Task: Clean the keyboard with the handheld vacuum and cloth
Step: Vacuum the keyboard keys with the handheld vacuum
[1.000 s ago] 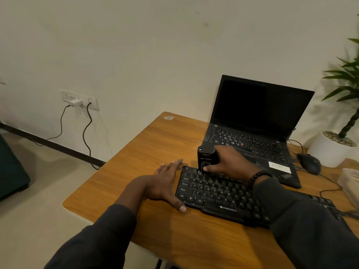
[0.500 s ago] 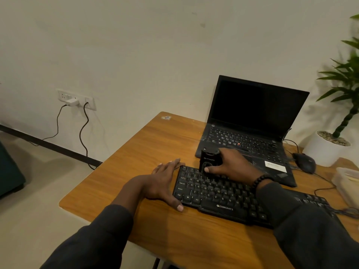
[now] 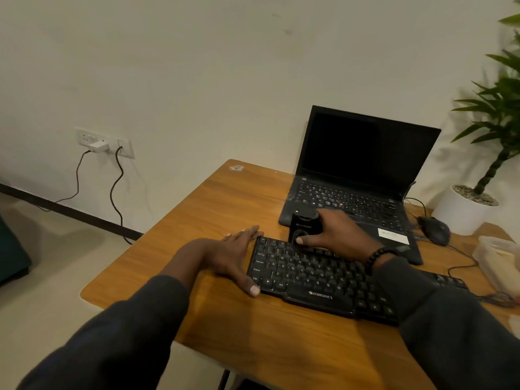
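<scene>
Gripping black handheld vacuum (image 3: pixel 304 227), dusty black keyboard (image 3: pixel 318 280)

Looked like a small office or home desk setup. The anchor was an orange-brown wooden desk (image 3: pixel 230 209) pushed against a plain cream wall (image 3: pixel 197 66). On the desk: an open black laptop (image 3: pixel 363 164) at the far side, a black wired keyboard (image 3: pixel 318 280) in front of it, a black mouse (image 3: pixel 434 230) to the right. A potted green plant in a white pot (image 3: pixel 464 212) sat at the desk's far right corner. A white wall socket panel (image 3: pixel 105 142) with cables plugged in was left of the desk.
</scene>
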